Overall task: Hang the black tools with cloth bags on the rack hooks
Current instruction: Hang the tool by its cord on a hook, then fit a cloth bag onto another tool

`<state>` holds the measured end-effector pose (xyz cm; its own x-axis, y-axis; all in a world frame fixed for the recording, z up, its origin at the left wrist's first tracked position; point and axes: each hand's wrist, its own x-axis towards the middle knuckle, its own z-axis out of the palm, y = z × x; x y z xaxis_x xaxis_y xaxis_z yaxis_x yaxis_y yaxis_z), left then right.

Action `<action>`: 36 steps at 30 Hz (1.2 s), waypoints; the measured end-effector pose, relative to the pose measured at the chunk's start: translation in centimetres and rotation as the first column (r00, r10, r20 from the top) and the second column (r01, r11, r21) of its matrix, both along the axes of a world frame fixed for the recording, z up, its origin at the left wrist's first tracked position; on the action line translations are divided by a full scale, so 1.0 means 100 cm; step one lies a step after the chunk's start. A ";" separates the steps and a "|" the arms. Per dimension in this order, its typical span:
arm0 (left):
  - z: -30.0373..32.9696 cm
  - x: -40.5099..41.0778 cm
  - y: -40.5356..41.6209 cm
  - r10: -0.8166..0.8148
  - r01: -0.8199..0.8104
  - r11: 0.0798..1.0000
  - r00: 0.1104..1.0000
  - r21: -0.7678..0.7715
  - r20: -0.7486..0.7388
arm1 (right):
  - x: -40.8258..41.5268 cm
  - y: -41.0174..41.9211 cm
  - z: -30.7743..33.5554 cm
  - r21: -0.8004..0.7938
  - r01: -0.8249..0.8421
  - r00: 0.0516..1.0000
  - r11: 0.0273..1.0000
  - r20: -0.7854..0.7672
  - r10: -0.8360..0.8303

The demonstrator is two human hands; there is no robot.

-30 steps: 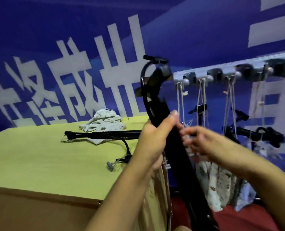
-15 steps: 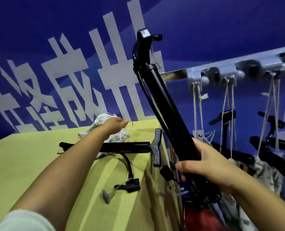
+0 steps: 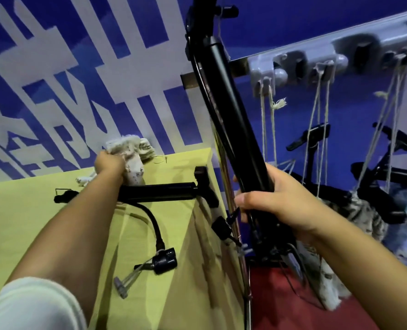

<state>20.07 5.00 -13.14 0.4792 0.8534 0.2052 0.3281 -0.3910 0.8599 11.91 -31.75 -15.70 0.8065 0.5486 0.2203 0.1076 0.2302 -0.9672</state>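
Over the yellow-green desk (image 3: 31, 222), left hand (image 3: 109, 164) is reached out to the far edge, fingers curled shut around a patterned cloth bag (image 3: 132, 151) that sits by the blue wall with the white lettering (image 3: 83, 75). White sleeve (image 3: 31, 303) shows at the bottom corner.

Right hand (image 3: 272, 203) is clamped around the shaft of a long black tool (image 3: 231, 110), off the desk's right edge. Tool is tilted, top leaning left and running out of frame at the top, lower end down by the red floor (image 3: 292, 315). A thin black cable runs along its shaft.

Second black tool (image 3: 157, 192) lies flat on the desk, roughly crosswise, handle end at the desk's right edge, partly hidden under the left forearm. Its black hose (image 3: 153, 225) curves toward the near side and ends in a black connector (image 3: 164, 258) with a clear fitting beside it.

Grey rack (image 3: 335, 55) is mounted on the wall to the right, sloping up in this view. Strings (image 3: 266, 125) hang from its hooks (image 3: 264, 84). Further right, more black tools (image 3: 314, 136) and patterned bags (image 3: 361, 213) already hang from those strings. The end hook nearest the held tool carries a string; what's on the end of it is hidden behind the right hand.
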 end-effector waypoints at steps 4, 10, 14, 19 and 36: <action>0.020 -0.011 0.028 0.133 0.113 0.823 0.915 -0.557 0.382 | -0.003 -0.001 0.001 -0.008 0.003 1.000 1.000 0.022 -0.003; 0.049 -0.028 0.048 0.126 0.388 0.722 0.741 -0.573 0.660 | -0.010 -0.002 0.002 -0.013 0.004 1.000 1.000 0.009 -0.004; 0.087 -0.053 0.015 0.013 0.534 0.726 0.619 -0.433 0.785 | -0.017 0.000 0.001 -0.013 -0.004 1.000 1.000 -0.023 0.004; 0.114 -0.110 -0.059 -0.189 0.681 0.677 0.527 -0.279 0.829 | -0.034 -0.001 0.006 -0.023 0.014 1.000 1.000 0.010 -0.013; -0.021 -0.287 -0.318 -0.393 0.799 0.515 0.542 -0.311 0.742 | -0.145 -0.098 0.037 0.242 0.282 0.959 0.929 -0.082 -0.270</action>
<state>-8.62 -26.83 -15.22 0.8886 0.4068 0.2120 -0.3576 0.3248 0.8756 -2.57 -41.56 -12.02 0.9307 0.2358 0.2796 0.1576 0.4314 -0.8883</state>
